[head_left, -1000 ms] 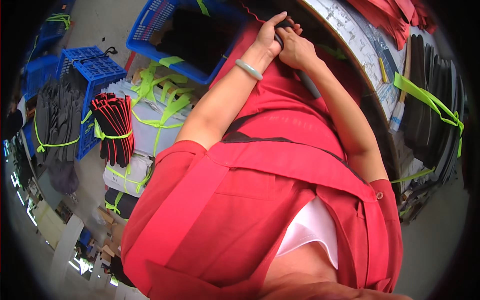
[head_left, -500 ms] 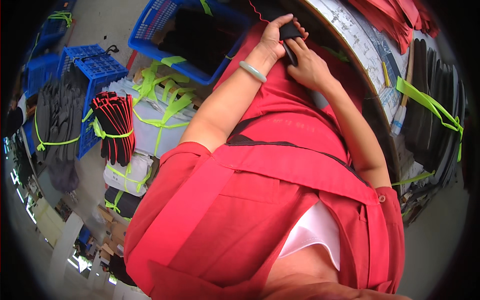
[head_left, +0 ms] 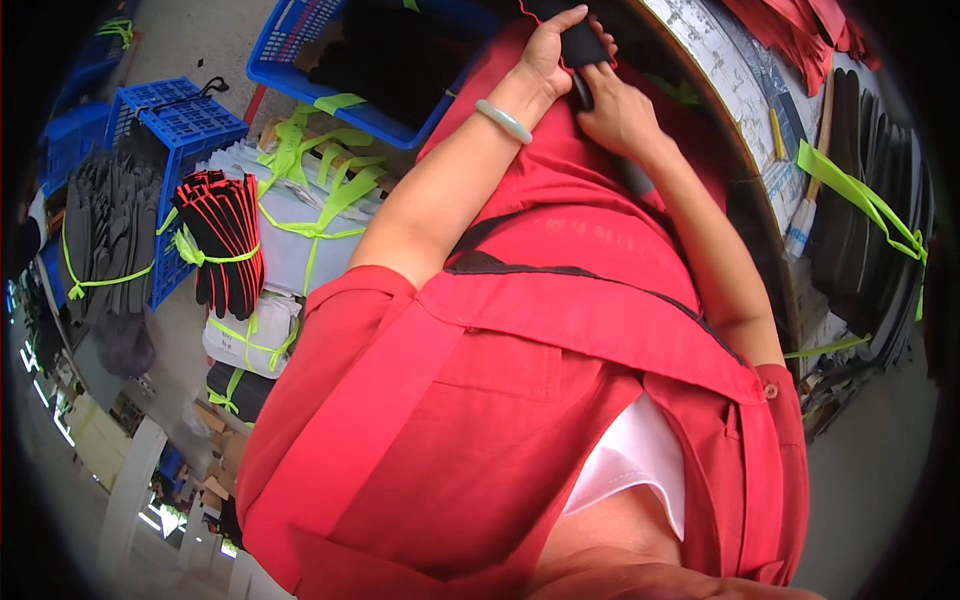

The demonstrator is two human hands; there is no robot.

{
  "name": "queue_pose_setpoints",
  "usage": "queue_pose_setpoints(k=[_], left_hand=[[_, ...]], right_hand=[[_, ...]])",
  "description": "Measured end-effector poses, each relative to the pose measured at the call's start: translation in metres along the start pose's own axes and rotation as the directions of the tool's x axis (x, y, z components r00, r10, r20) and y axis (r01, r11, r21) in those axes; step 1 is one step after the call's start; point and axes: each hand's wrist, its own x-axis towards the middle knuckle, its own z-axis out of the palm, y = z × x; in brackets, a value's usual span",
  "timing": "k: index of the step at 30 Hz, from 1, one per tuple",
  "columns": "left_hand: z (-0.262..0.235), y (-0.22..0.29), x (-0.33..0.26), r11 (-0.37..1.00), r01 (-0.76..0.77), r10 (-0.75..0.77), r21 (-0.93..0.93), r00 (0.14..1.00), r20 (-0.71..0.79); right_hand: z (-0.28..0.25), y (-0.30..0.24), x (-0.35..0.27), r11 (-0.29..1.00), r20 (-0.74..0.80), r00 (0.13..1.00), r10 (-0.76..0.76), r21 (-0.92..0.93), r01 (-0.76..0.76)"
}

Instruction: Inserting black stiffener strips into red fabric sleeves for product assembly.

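Observation:
At the top of the head view, my left hand (head_left: 550, 55) grips a black fabric piece with red edging (head_left: 584, 44), its thumb lying along the piece. My right hand (head_left: 622, 112) is closed at the near end of the piece, fingertips pressed against or tucked into it; the fabric hides their tips. Between my right thumb and fingers shows a narrow dark strip (head_left: 583, 92), too unclear to name. Both hands are above my red apron (head_left: 560, 190).
Left of my hands stands a blue crate (head_left: 385, 130) with dark material inside. Beside it are tied bundles: black-and-red pieces (head_left: 220, 240), grey pieces (head_left: 115, 220) and white sheets (head_left: 310, 245). To the right, a worn table (head_left: 715, 75) bears red cloth (head_left: 800, 35); dark strips (head_left: 865, 200) hang tied near it.
The black fabric piece now shows more of its length and its red edge, extending farther up past my left hand. Both hands stay close together on it. The view has shifted slightly.

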Motion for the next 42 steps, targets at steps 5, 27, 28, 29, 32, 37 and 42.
queue_pose_setpoints(k=[5,27,28,29,32,37,42], left_hand=[[-0.006,0.004,0.011,0.998,-0.066,0.063,-0.025,0.994,-0.089],[-0.005,0.007,0.004,0.996,0.003,-0.008,-0.086,0.999,-0.052],[-0.004,0.007,0.0,0.995,-0.014,0.009,-0.1,0.999,-0.045],[-0.001,0.01,-0.003,0.993,-0.033,0.029,-0.115,0.999,-0.039],[0.009,0.004,-0.006,0.989,0.056,-0.05,-0.135,0.998,0.045],[0.008,0.003,-0.01,0.978,0.129,-0.113,-0.161,0.988,0.107],[0.009,0.008,-0.016,0.987,0.15,-0.14,-0.065,0.981,0.138]], right_hand=[[-0.007,-0.007,0.027,0.999,0.12,0.992,0.031,-0.033,-0.028],[-0.013,-0.014,0.024,0.999,0.194,0.981,0.028,-0.026,-0.023],[-0.006,-0.008,0.008,0.998,0.085,0.996,-0.035,0.048,0.031],[-0.001,-0.007,-0.012,0.992,-0.101,0.988,-0.118,0.036,0.122],[-0.003,-0.006,-0.021,0.995,-0.043,0.998,-0.04,0.09,0.044],[-0.007,-0.015,0.018,0.999,0.05,0.998,0.039,0.006,-0.04],[-0.001,-0.001,-0.024,0.999,-0.019,0.999,-0.04,0.031,0.041]])
